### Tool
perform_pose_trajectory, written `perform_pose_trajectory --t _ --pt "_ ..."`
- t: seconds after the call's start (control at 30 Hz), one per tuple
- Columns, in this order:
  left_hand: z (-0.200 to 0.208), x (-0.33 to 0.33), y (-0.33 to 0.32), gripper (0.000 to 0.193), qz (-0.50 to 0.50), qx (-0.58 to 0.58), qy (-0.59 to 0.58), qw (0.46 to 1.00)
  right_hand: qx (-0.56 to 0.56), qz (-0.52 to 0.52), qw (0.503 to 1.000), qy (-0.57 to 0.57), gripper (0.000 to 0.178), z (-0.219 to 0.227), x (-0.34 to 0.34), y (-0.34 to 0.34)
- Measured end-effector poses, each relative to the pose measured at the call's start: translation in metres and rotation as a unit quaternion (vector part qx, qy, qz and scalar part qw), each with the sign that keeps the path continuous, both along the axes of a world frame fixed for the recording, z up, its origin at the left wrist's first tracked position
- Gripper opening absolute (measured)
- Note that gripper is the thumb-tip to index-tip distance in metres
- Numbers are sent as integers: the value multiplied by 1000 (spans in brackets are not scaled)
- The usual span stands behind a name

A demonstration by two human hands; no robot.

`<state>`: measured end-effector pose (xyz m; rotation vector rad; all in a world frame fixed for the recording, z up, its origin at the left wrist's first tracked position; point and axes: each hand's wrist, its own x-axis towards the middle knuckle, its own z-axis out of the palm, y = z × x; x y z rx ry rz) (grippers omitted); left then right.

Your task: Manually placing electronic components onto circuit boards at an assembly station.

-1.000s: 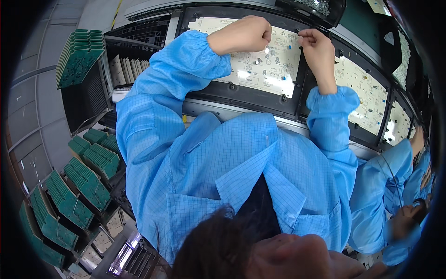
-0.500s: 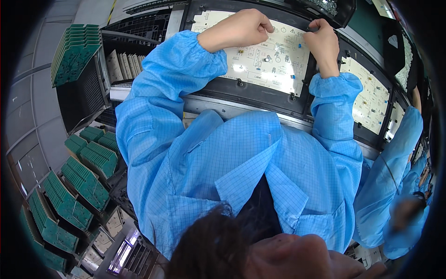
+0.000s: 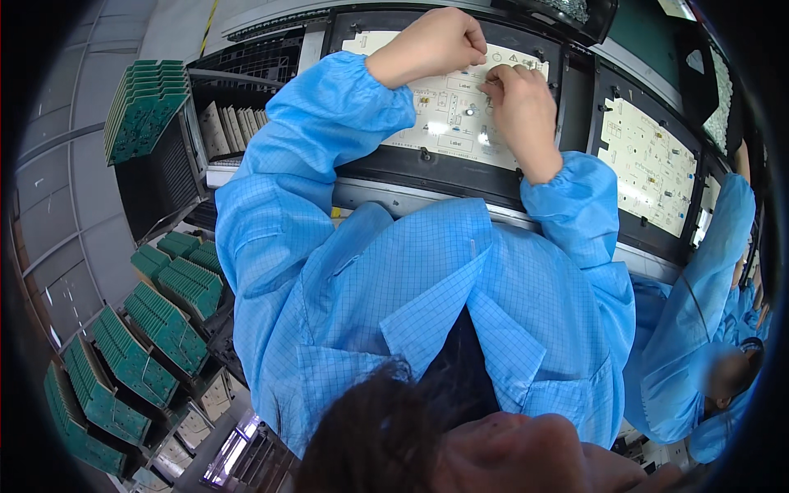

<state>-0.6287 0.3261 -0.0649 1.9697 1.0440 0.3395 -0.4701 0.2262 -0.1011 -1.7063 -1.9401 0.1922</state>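
A cream circuit board (image 3: 401, 135) with printed markings and small parts lies in a black frame (image 3: 374, 168) in front of me. Over its far side is my left hand (image 3: 436, 45), fingers curled in and thumb against the fingertips. My right hand (image 3: 524, 111) is bent over the board's right half, its fingertips pinched close to the board and to my left fingers. Whatever either pinch holds is too small or hidden. A small round part (image 3: 470, 112) stands on the board between my hands and me.
To the right, a second cream board (image 3: 645, 168) sits in another black frame. Beyond my hands is a black bin (image 3: 567, 10) of small clear parts. Green boards (image 3: 144, 115) stand in racks at left, more (image 3: 152, 329) below. A co-worker's blue sleeve (image 3: 711, 271) is at far right.
My right hand has moved left and nearer to me, from the board's right edge to over its right half, beside my left hand. My left hand stays pinched over the board's far side.
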Motion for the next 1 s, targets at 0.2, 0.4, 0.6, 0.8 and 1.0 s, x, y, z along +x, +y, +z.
perform_pose_trajectory --t 0.2,0.4,0.6,0.8,1.0 --pt "-1 35 5 12 4 106 -62 992 53 -15 998 30 7 -13 -6 -5" --pt "-26 67 11 18 -24 120 0 992 78 0 983 164 8 -1 8 -21" --pt "-39 73 9 18 -23 147 6 989 104 -93 968 209 9 2 42 -35" --pt "-33 76 4 17 -13 155 34 987 114 -98 969 198 9 -1 51 -36" --pt "-36 77 3 15 7 161 -1 987 119 -101 964 214 10 -2 51 -37"
